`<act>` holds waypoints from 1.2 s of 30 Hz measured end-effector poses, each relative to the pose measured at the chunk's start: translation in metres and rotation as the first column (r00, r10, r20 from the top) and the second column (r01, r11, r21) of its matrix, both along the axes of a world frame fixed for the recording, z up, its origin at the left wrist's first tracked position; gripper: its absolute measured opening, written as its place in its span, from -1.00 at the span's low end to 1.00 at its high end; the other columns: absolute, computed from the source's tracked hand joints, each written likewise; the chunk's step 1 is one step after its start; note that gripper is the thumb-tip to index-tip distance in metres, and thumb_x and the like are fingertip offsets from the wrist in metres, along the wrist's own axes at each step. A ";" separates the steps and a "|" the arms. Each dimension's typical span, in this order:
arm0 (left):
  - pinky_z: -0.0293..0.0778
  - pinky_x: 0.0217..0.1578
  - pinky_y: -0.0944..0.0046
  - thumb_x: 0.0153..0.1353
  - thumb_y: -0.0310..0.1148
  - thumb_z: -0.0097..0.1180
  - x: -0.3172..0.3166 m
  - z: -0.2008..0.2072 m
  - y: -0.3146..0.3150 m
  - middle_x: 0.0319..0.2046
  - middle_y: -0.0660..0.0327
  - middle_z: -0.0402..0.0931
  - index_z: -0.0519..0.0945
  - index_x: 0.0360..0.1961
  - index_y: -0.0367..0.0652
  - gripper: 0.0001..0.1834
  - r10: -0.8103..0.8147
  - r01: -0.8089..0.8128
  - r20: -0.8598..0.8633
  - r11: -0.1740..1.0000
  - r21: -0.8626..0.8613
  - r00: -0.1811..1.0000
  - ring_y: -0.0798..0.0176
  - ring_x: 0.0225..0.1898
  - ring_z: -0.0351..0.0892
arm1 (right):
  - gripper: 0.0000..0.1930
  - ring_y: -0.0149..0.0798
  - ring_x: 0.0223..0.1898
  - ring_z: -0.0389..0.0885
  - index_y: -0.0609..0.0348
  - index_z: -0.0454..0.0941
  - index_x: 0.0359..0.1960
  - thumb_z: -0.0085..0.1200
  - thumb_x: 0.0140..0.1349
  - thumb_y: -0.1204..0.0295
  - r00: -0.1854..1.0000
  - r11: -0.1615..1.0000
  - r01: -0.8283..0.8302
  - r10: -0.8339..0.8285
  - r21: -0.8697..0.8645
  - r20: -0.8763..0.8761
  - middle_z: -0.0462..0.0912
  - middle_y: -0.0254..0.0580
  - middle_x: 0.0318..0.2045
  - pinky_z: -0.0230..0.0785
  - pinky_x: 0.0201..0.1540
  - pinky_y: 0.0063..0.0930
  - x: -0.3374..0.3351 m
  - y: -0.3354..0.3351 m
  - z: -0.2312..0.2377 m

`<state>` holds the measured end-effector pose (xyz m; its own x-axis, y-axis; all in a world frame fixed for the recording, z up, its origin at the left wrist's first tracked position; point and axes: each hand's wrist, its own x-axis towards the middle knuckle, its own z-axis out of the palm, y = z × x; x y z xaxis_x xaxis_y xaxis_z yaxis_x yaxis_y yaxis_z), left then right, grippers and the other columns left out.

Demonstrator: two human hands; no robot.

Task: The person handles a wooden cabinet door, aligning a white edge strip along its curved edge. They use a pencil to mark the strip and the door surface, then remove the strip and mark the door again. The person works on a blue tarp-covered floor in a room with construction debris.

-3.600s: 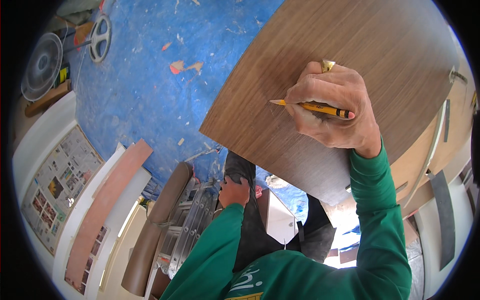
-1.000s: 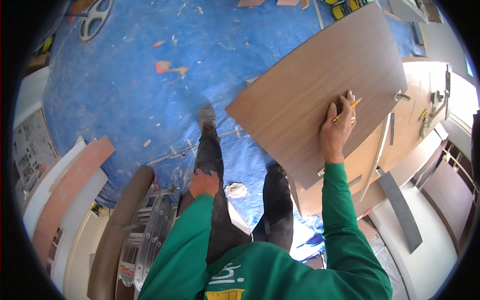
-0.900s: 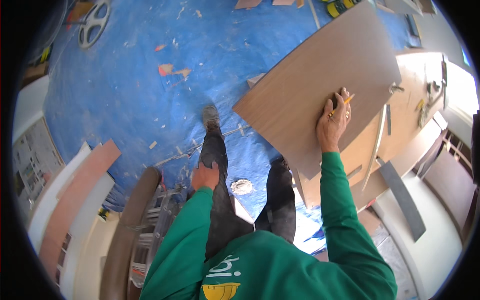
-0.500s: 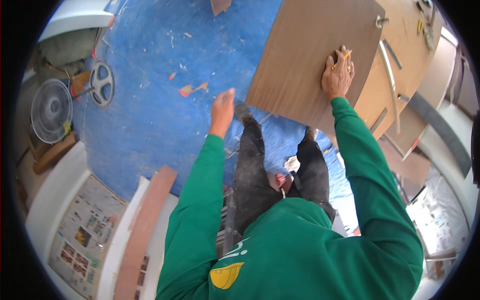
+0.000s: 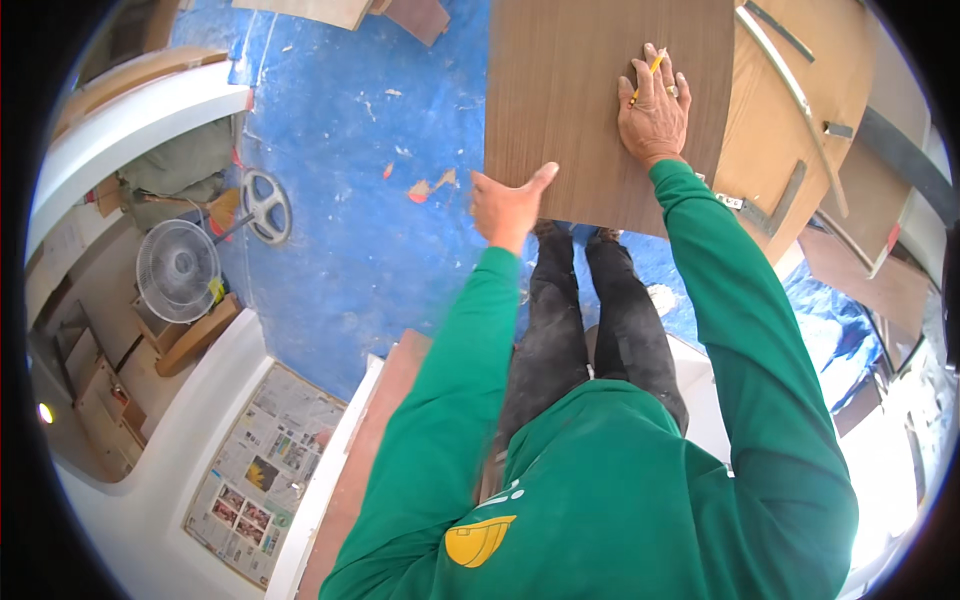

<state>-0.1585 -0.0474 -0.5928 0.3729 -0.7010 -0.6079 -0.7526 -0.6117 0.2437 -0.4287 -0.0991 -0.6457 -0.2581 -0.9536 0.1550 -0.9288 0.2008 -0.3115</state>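
A brown wood-grain panel (image 5: 570, 110) lies flat in front of me. My right hand (image 5: 652, 125) rests palm down on its right half, fingers stretched forward, with a yellow pencil (image 5: 648, 78) held between them. There is a ring on one finger. At the panel's near left corner is my left hand (image 5: 508, 205), slightly blurred. Its thumb sticks out over the panel's surface while the fingers are outside the left edge, spread away from the thumb. Whether it touches the panel I cannot tell.
Right of the panel, a lighter wooden board (image 5: 800, 95) carries a long pale strip (image 5: 785, 65) and several metal pieces. Blue sheeting (image 5: 340, 150) with scraps covers the floor. A fan (image 5: 178, 268) and a spoked wheel (image 5: 266, 206) stand left. A reddish plank (image 5: 375, 420) lies near my left arm.
My left hand has moved right, up to the panel's left edge, with its thumb now spread. The right hand stays on the panel with the pencil. The view has shifted and the panel appears turned.
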 end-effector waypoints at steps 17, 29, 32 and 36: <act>0.62 0.04 0.24 0.57 0.06 0.38 0.082 -0.025 0.017 0.09 0.24 0.79 0.69 0.37 -0.27 -0.36 0.328 -0.306 -0.694 0.938 0.162 0.640 0.36 0.04 0.72 | -0.52 -0.04 0.75 0.21 -0.12 0.44 0.50 0.13 0.64 0.16 0.999 1.000 -0.013 0.013 0.016 -0.035 0.40 -0.22 0.69 -0.05 0.72 0.09 0.000 -0.002 0.004; 0.62 0.11 0.15 0.56 0.13 0.35 0.091 -0.036 0.013 -0.02 0.03 0.85 0.75 0.20 -0.44 -0.30 0.135 -0.184 -0.666 0.983 -0.004 0.734 0.23 -0.01 0.75 | -0.51 0.09 0.39 0.71 0.07 0.42 0.58 0.07 0.71 0.32 0.906 0.998 -0.067 0.058 0.007 0.420 0.77 -0.09 0.35 0.50 0.43 -0.07 0.010 -0.006 0.048; 0.56 -0.10 0.26 0.54 0.21 0.35 0.093 -0.043 0.017 -0.10 0.25 0.77 0.77 0.24 -0.32 -0.29 0.143 -0.193 -0.649 0.981 -0.006 0.747 0.38 -0.10 0.63 | -0.70 -0.18 0.00 0.85 0.22 0.72 0.26 0.18 0.68 0.34 0.622 0.968 -0.251 0.140 0.027 0.771 0.89 -0.15 0.02 0.65 0.18 -0.31 0.038 0.003 0.094; 0.57 0.04 0.22 0.52 0.22 0.37 0.086 -0.041 0.020 -0.10 0.20 0.78 0.77 0.24 -0.35 -0.26 0.128 -0.209 -0.639 0.977 -0.052 0.758 0.33 -0.04 0.64 | -0.78 -0.41 -0.10 0.79 0.30 0.86 -0.05 0.29 0.58 0.37 0.404 0.883 -0.407 -0.055 0.234 0.913 0.87 -0.24 -0.14 0.63 0.09 -0.45 0.060 0.005 0.103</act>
<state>-0.0723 -0.0270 -0.6335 0.0541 -0.7418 -0.6685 -0.2926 -0.6518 0.6996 -0.3688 -0.0944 -0.5425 0.1573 -0.8999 -0.4068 -0.2020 0.3739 -0.9052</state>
